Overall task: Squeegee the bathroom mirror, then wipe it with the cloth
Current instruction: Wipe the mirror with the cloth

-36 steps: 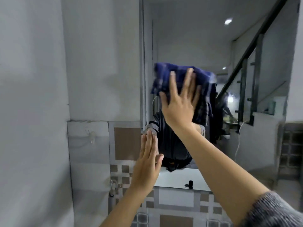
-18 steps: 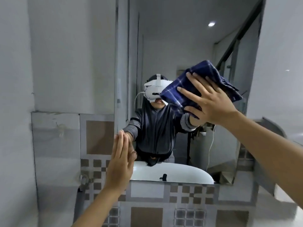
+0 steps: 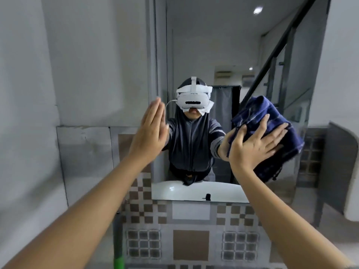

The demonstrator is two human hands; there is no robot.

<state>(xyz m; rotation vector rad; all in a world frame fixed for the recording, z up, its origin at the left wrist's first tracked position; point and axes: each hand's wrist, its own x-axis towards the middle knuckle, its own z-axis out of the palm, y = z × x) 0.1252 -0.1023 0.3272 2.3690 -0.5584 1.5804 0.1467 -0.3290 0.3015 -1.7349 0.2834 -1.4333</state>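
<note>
The bathroom mirror (image 3: 213, 45) hangs on the wall straight ahead and reflects a person wearing a white headset. My right hand (image 3: 254, 148) presses a crumpled dark blue checked cloth (image 3: 258, 111) flat against the glass in the mirror's lower right area, with the fingers spread over the cloth. My left hand (image 3: 151, 133) is flat and upright with nothing in it, its palm against the mirror's left edge at mid height. No squeegee is clearly visible.
Below the mirror is a wall of grey, white and brown patterned tiles (image 3: 191, 247). A grey pole with a green lower part (image 3: 118, 249) stands at the bottom, left of the tiles. Plain grey walls (image 3: 87, 65) close in on the left and right.
My right hand has carried the cloth from the upper middle of the mirror to the right and then down. The left hand has stayed at the mirror's left edge.
</note>
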